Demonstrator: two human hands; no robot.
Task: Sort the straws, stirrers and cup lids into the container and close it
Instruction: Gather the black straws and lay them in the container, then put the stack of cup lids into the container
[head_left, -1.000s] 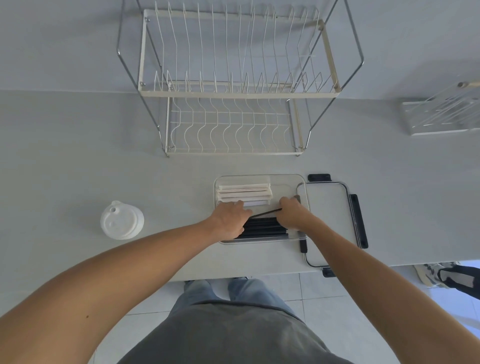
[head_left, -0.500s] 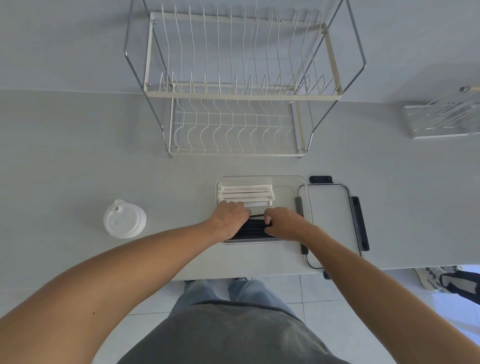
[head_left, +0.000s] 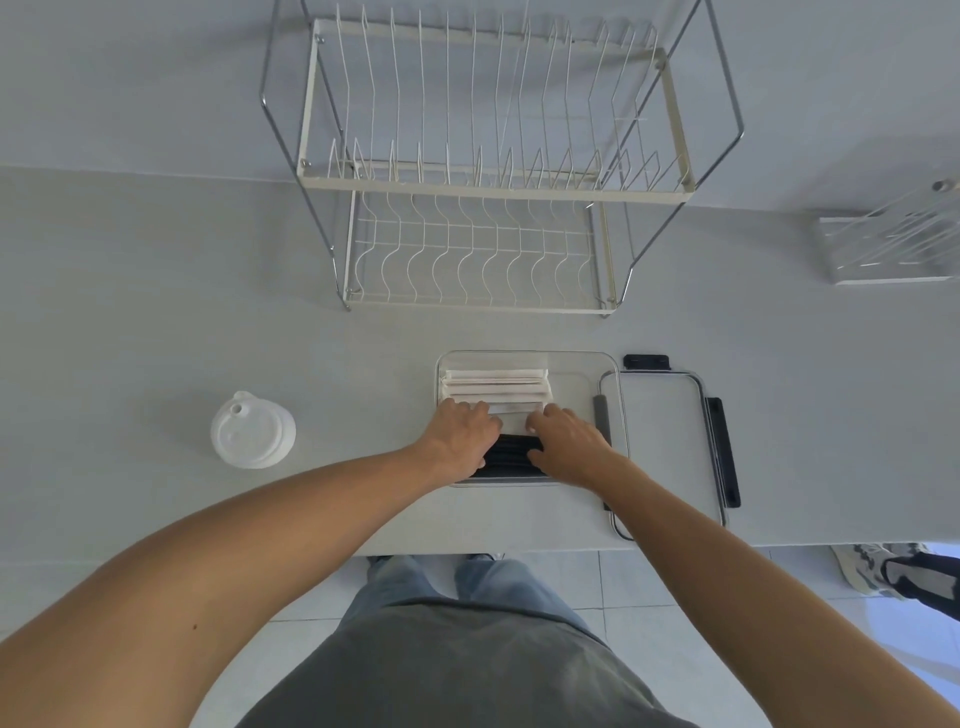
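We see a pale grey counter (head_left: 156, 322) against a plain grey wall (head_left: 130, 78). A two-tier wire dish rack (head_left: 483, 176) stands at the back, a second rack (head_left: 893, 244) far right. Below, light floor tiles (head_left: 571, 577) under soft, even light.

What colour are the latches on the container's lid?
Black: the latches run along the clear lid's edges, plainest in the head view.

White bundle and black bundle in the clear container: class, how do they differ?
The white bundle lies at the container's far side, uncovered; the black bundle lies at the near side, partly under both hands. The white pieces look flat and papery; the black look thin and dark. Both lie lengthwise, left to right.
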